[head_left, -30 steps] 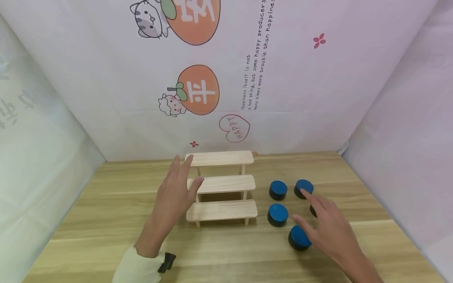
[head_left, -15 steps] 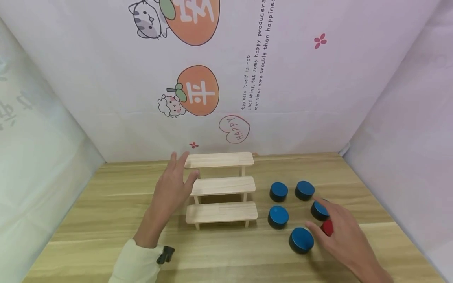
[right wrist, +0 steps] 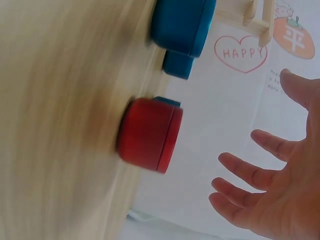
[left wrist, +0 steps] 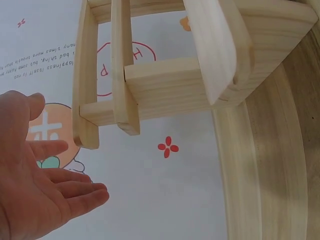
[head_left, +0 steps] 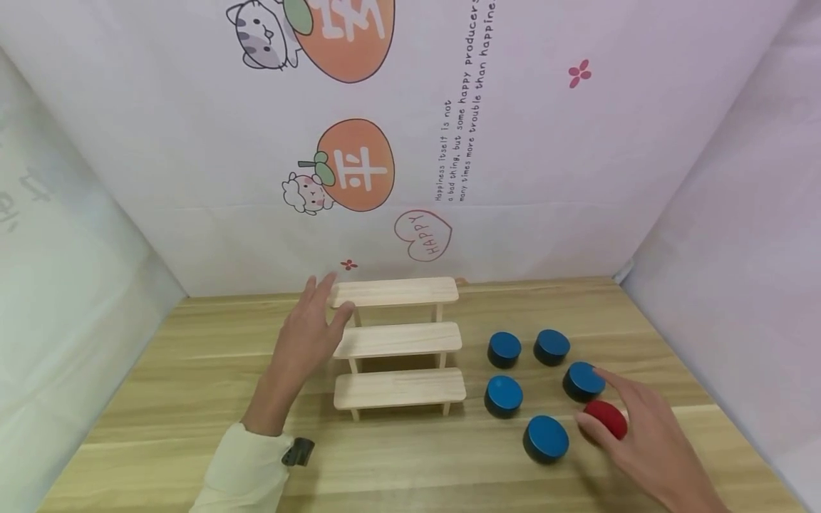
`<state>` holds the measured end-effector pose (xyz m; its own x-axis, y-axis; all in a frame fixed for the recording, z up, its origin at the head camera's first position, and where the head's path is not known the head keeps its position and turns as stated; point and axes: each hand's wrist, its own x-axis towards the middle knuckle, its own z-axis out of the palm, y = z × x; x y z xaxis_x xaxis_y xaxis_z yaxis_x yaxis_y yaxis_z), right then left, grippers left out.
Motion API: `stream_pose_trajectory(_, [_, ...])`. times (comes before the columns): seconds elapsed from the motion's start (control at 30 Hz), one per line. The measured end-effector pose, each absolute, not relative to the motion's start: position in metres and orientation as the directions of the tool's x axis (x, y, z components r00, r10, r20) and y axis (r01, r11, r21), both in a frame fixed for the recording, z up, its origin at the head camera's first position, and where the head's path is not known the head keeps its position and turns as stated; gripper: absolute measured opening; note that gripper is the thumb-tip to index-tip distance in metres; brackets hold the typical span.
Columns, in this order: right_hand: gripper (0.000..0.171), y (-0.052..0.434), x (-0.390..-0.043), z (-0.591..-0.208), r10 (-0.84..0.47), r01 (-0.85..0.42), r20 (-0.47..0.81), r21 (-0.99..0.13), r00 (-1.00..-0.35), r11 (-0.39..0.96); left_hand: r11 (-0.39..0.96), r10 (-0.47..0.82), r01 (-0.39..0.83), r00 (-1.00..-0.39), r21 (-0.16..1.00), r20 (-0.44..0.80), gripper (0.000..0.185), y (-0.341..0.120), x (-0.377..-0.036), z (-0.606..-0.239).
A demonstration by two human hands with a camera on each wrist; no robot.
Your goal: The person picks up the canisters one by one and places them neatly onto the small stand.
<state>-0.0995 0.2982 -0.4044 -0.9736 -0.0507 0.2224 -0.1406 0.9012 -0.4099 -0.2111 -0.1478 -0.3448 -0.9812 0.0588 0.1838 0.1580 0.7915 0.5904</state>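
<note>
A three-tier wooden shelf stand [head_left: 398,388] stands at the table's back middle. My left hand [head_left: 304,338] is raised at its left end, fingers spread. In the left wrist view the left hand [left wrist: 45,192] holds nothing and is apart from the wood. Over on the right, my right hand [head_left: 654,431] hovers above a round red lidded tin [head_left: 606,419], partly covering it in the head view. In the right wrist view the red tin [right wrist: 150,135] sits on the table, and the loosely bent fingers of the right hand [right wrist: 280,185] stay off it.
Several round blue tins stand right of the shelf: a front one [head_left: 546,438], a left one [head_left: 503,395], two at the back [head_left: 504,349] and one beside the red tin [head_left: 584,381]. A printed white cloth [head_left: 513,235] rises behind the wooden table [head_left: 410,463].
My right hand has drawn right and toward me from over the blue tins to the red tin, uncovering both. The left hand has shifted slightly left, off the shelf's end.
</note>
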Motion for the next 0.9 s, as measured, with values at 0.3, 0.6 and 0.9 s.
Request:
stream_pose_trajectory(0.3, [0.080, 0.320, -0.096, -0.411, -0.046, -0.104, 0.147, -0.415, -0.988, 0.904, 0.790, 0.055, 0.137, -0.987, 0.598, 0.153, 0.066, -0.151, -0.221, -0.350])
stream_pose_trajectory(0.6, [0.075, 0.338, -0.091, -0.416, -0.054, -0.121, 0.155, -0.463, -0.986, 0.878, 0.781, 0.071, 0.149, -0.986, 0.606, 0.150, 0.066, -0.153, -0.228, -0.354])
stream_pose_trajectory(0.9, [0.075, 0.352, -0.085, -0.417, -0.044, -0.065, 0.055, -0.473, -0.998, 0.879, 0.772, 0.085, 0.163, -0.984, 0.614, 0.155, 0.065, -0.155, -0.232, -0.353])
